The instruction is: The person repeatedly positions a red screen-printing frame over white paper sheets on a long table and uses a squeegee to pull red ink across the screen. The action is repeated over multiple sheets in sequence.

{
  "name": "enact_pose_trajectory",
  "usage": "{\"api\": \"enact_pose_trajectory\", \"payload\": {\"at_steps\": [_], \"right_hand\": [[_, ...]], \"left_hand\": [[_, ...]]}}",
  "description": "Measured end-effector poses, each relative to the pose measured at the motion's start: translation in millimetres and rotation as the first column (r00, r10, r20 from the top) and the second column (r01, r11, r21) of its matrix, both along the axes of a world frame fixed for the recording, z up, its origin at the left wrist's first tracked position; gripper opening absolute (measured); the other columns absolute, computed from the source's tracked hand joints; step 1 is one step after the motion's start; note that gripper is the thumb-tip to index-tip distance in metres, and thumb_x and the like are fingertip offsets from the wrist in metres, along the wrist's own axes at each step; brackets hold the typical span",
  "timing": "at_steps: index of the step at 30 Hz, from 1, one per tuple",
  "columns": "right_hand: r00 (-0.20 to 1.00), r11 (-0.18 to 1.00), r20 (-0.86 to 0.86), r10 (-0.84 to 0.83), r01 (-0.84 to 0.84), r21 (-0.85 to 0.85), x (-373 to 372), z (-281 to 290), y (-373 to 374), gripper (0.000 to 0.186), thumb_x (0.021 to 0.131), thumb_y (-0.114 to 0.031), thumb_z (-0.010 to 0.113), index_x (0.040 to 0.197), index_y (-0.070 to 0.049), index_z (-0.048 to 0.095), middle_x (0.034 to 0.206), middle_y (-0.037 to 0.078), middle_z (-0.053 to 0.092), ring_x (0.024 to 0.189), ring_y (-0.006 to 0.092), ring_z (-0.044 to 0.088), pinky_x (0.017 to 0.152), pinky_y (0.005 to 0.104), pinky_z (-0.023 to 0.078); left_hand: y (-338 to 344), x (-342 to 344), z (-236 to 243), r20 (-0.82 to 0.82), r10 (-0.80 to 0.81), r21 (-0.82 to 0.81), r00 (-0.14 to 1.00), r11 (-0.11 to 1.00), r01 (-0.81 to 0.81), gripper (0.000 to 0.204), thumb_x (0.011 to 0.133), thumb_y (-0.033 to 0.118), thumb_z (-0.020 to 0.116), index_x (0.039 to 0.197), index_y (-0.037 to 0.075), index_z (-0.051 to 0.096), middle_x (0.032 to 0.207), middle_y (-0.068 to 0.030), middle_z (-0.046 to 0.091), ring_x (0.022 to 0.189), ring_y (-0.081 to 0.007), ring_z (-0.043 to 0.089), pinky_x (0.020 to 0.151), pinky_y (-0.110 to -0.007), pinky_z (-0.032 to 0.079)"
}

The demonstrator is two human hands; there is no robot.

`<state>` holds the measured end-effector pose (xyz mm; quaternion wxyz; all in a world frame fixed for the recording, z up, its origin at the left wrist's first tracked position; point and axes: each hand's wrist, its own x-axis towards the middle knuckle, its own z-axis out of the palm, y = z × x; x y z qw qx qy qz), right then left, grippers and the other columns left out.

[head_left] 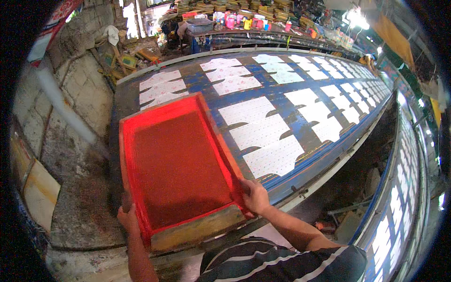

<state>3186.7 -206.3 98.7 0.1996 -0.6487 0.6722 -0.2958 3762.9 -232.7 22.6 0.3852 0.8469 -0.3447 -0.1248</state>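
A large screen printing frame (178,164) with a wooden rim, red along its inner edges and a brownish-red mesh, lies at the near left end of a long table. My left hand (128,218) grips the frame's left side near its close corner. On the opposite side, my right hand (254,196) is closed round the right rail close to the near corner. White cut fabric pieces with small dotted prints (263,134) are laid flat just right of the frame. Beyond it are fabric pieces with pinkish flower prints (228,75).
The long blue-stained table (213,115) stretches far to the right with rows of fabric pieces. A second table with white pieces (383,235) runs along the right. A back bench holds colourful containers (247,23). A block wall (84,89) stands at left.
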Motion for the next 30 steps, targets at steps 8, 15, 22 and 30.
{"api": "enact_pose_trajectory", "payload": {"at_steps": [8, 15, 22, 30], "right_hand": [[0.998, 0.998, -0.046, 0.041, -0.043, -0.035, 0, 40, 0, 0.053, 0.085, -0.005, 0.075, 0.136, -0.018, 0.078, 0.113, 0.019, 0.074, 0.109, 0.0445, 0.073, 0.094, 0.0535, 0.062], [0.996, 0.995, -0.061, 0.069, -0.073, -0.067, -49, 62, -27, 0.051, 0.084, -0.007, 0.075, 0.133, -0.016, 0.079, 0.105, 0.019, 0.073, 0.104, 0.0449, 0.073, 0.093, 0.0562, 0.061], [0.999, 0.988, -0.018, -0.043, 0.04, -0.15, -173, 44, -58, 0.05, 0.082, -0.003, 0.073, 0.129, -0.014, 0.081, 0.108, 0.02, 0.076, 0.105, 0.045, 0.074, 0.093, 0.0546, 0.062], [0.978, 0.978, 0.055, -0.2, 0.202, -0.042, -349, 8, -77, 0.058, 0.079, 0.002, 0.072, 0.133, -0.017, 0.081, 0.123, 0.016, 0.078, 0.116, 0.0413, 0.075, 0.099, 0.0496, 0.062]], "left_hand": [[-6, -2, 17, -0.134, 0.007, -0.036, 0.991, 0.999, -0.012, 0.046, 0.092, 0.017, 0.086, 0.13, -0.006, 0.074, 0.121, -0.0188, 0.079, 0.109, -0.0378, 0.075, 0.101, -0.051, 0.057], [-23, -37, 58, -0.357, -0.16, -0.162, 0.92, 0.981, 0.108, 0.041, 0.093, 0.009, 0.084, 0.129, -0.006, 0.074, 0.121, -0.0166, 0.078, 0.105, -0.0331, 0.076, 0.098, -0.046, 0.058], [-56, -187, 67, -0.41, -0.166, -0.247, 0.897, 0.967, 0.066, 0.045, 0.088, 0.007, 0.089, 0.128, -0.007, 0.073, 0.124, -0.017, 0.078, 0.104, -0.0297, 0.075, 0.097, -0.044, 0.058], [-68, -389, 49, -0.441, -0.191, -0.32, 0.877, 0.946, 0.045, 0.043, 0.088, 0.002, 0.088, 0.129, -0.005, 0.075, 0.122, -0.0124, 0.081, 0.104, -0.026, 0.075, 0.098, -0.042, 0.058]]}}
